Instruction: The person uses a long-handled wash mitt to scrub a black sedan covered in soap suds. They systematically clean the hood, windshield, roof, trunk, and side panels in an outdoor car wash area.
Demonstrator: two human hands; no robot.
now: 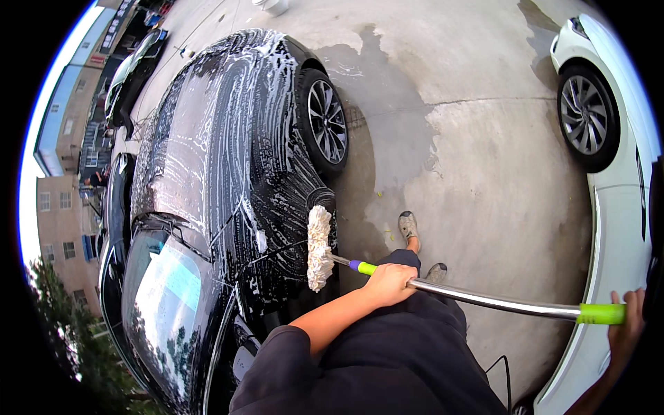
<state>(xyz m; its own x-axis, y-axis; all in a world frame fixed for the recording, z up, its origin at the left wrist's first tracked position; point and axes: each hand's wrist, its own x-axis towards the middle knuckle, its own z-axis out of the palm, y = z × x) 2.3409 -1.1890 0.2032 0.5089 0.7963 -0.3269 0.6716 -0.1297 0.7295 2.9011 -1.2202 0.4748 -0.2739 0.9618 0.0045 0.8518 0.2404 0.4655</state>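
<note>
A long car wash mop runs across my body, with a silver pole (pixel 494 300), green grips and a fluffy cream head (pixel 319 249). My left hand (pixel 391 284) is wrapped round the pole near the head, beside the upper green grip. At the far end, my right hand (pixel 626 315) closes on the lower green grip; some of its fingers are dim at the picture's rim. The mop head lies against the side of a black car (pixel 228 131), just behind its front wheel (pixel 325 121). White suds streak the bonnet and the fender.
A white car (pixel 615 187) stands close on my right. Wet patches darken the concrete (pixel 484 152) between the cars. My shoes (pixel 409 229) are near the black car. A white bucket (pixel 271 6) sits at the far edge, and another dark car (pixel 135 76) is parked beyond.
</note>
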